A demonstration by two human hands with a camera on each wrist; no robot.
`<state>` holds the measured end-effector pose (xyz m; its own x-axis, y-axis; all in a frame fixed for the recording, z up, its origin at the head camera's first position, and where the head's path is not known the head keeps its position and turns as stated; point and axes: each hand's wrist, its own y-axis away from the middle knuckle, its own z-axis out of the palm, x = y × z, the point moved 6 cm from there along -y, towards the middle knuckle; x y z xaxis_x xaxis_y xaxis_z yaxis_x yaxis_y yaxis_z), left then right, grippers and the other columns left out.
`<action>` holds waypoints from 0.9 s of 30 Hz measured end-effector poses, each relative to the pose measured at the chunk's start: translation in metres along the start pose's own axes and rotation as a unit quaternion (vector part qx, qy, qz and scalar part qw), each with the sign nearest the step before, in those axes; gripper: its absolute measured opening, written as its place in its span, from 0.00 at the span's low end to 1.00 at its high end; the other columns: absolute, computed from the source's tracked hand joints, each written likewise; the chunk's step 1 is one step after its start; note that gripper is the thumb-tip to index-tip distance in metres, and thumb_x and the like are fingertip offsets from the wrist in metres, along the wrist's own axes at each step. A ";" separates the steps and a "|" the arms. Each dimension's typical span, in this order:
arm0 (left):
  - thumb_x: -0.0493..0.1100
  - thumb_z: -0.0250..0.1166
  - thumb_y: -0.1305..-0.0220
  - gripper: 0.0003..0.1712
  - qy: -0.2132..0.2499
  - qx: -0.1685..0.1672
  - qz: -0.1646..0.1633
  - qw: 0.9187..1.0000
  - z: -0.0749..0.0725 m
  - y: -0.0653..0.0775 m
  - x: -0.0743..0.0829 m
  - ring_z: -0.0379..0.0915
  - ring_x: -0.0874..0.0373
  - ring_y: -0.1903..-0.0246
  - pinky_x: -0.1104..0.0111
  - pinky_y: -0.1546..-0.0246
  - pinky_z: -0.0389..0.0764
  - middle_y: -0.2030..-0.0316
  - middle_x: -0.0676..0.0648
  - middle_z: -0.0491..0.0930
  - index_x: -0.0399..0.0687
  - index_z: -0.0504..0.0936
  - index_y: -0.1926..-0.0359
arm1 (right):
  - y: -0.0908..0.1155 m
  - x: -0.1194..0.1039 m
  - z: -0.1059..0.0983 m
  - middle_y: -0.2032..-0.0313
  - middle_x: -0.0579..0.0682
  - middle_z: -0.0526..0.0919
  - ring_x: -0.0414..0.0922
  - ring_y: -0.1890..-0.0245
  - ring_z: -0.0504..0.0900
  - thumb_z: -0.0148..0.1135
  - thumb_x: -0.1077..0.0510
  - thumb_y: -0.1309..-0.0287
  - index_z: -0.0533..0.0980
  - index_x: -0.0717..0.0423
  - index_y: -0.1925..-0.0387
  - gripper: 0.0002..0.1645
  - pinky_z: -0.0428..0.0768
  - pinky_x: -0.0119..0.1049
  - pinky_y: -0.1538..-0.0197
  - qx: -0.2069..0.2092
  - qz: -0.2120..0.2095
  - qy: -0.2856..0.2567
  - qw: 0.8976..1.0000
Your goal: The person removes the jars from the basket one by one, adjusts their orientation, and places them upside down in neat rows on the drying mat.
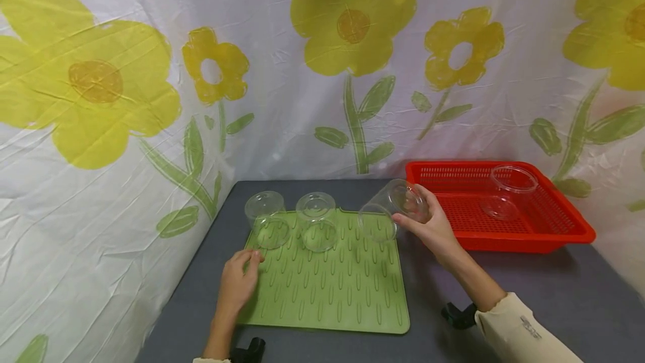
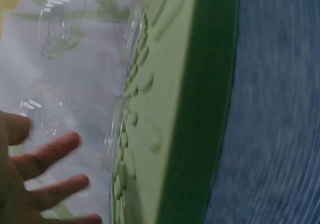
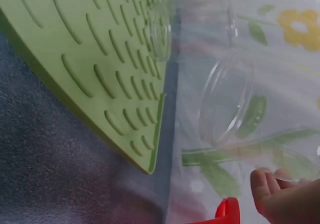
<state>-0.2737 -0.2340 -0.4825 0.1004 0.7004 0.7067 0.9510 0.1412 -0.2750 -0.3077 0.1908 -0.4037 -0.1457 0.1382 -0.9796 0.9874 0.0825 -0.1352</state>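
My right hand [image 1: 435,228] grips a clear plastic cup [image 1: 385,206] near its base, tilted with its mouth toward the lower left. The cup hangs over the back right corner of a green ridged mat [image 1: 332,290]. In the right wrist view, its round rim stands out from the mat. Two more clear cups, a left one [image 1: 267,220] and a middle one [image 1: 316,223], stand mouth down along the mat's back edge. By the mat's left edge, my left hand [image 1: 239,276] holds nothing; its fingers are spread in the left wrist view.
A red perforated basket [image 1: 509,244] sits on the dark table [image 1: 438,307] at the back right, with one clear cup [image 1: 504,189] standing mouth up inside it. Behind the table hangs a white flowered curtain [image 1: 282,133], which also runs along the left side.
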 end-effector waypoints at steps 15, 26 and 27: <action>0.53 0.54 0.23 0.27 -0.140 -0.137 -0.069 0.978 0.010 0.009 -0.016 0.43 0.17 0.27 0.20 0.36 0.47 0.26 0.28 0.60 0.41 0.77 0.33 | -0.023 0.017 0.023 0.19 0.56 0.48 0.60 0.20 0.53 0.75 0.42 0.44 0.40 0.47 0.18 0.67 0.65 0.64 0.27 -0.042 0.034 0.110 0.992; 0.51 0.54 0.23 0.26 -0.124 -0.144 -0.068 0.980 0.009 0.007 -0.013 0.40 0.17 0.27 0.20 0.36 0.45 0.26 0.28 0.60 0.40 0.77 0.34 | -0.039 0.028 0.035 0.21 0.60 0.54 0.61 0.24 0.59 0.79 0.38 0.52 0.45 0.52 0.19 0.71 0.67 0.64 0.29 -0.031 0.022 0.202 0.979; 0.51 0.54 0.23 0.26 -0.123 -0.143 -0.068 0.980 0.009 0.007 -0.012 0.40 0.17 0.27 0.20 0.36 0.45 0.26 0.28 0.60 0.40 0.77 0.34 | -0.040 0.029 0.036 0.21 0.60 0.55 0.61 0.24 0.60 0.79 0.37 0.52 0.45 0.51 0.19 0.71 0.67 0.64 0.29 -0.032 0.023 0.206 0.978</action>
<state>-0.2706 -0.2357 -0.4989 -0.0731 0.8407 0.5366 0.9973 0.0680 0.0293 -0.3495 0.1558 -0.4317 -0.1264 0.5285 -0.8395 0.9896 0.1257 -0.0699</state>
